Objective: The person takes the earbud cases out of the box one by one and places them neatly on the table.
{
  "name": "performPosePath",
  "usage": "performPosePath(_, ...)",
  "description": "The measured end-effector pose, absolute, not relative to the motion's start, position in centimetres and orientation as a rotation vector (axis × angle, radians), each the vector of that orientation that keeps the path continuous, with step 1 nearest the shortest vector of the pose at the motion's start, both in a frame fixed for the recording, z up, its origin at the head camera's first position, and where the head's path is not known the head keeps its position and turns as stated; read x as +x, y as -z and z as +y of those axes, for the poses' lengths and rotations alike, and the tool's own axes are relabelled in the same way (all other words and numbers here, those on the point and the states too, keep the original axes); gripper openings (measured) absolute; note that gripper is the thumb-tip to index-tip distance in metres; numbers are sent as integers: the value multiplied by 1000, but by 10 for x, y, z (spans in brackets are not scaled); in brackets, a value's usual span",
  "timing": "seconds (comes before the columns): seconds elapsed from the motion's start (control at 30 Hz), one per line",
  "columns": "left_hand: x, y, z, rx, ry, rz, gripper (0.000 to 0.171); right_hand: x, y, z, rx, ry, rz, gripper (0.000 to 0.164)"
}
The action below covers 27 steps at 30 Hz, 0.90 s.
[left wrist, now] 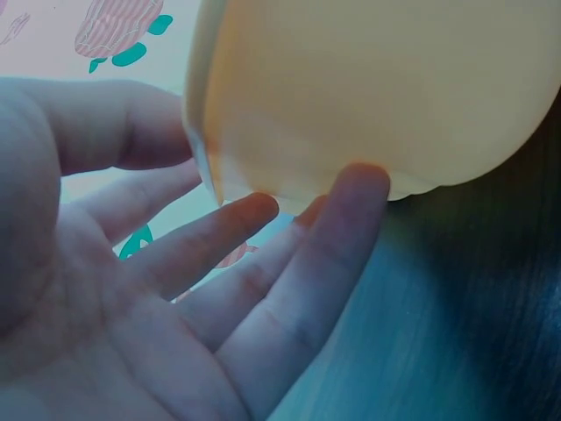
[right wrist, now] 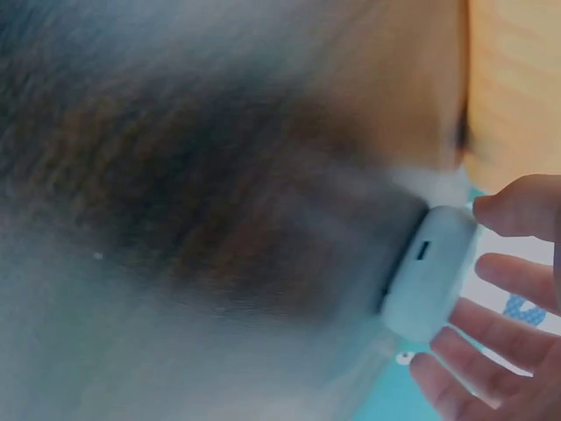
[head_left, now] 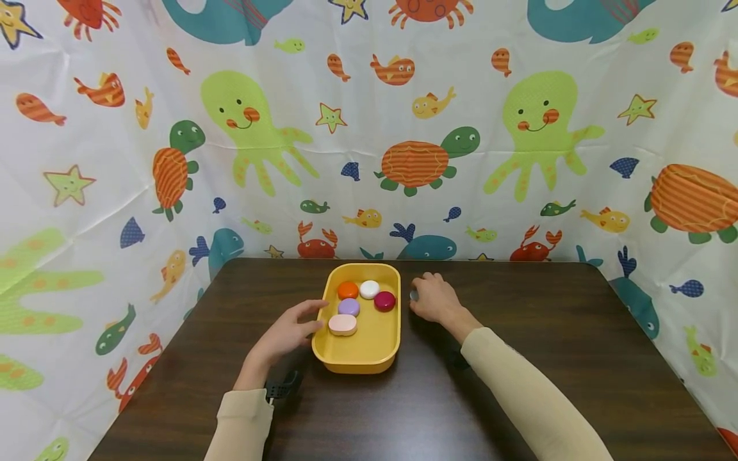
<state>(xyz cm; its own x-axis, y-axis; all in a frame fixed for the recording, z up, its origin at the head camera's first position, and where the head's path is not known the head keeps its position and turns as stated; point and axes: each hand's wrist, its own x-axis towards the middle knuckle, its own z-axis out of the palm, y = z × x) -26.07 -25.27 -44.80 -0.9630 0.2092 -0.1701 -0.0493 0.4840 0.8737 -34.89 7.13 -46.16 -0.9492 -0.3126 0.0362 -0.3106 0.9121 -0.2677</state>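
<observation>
A yellow tray (head_left: 369, 355) with raised walls stands near the middle of the dark table. My left hand (head_left: 291, 330) is at its left side, fingers spread and fairly straight, with fingertips at the rim and wall. To the right of the tray, my right hand (head_left: 435, 298) reaches over a pale, rounded earbud case (right wrist: 429, 274) with a dark slot in its side. The case lies on the table. The right thumb and some fingertips are at its edges, fingers loosely spread; whether they press on it is unclear.
Inside the tray lie several small rounded things: an orange one (head_left: 348, 291), a white one (head_left: 369, 289), a dark red one (head_left: 384, 301), a purple one (head_left: 348, 307) and a pink scalloped one (head_left: 343, 324). A sea-animal curtain (head_left: 357, 211) hangs behind the table (head_left: 548, 358).
</observation>
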Motion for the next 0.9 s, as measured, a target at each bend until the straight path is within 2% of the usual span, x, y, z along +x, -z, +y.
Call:
performPosePath(0.2,-262,449,-252,141,-1467,2483,48,-346,455,71,-499,436,3071,33)
performPosePath(0.9,-265,452,-252,144,-1454,2483,48,-329,433,67,-542,560,3145,32)
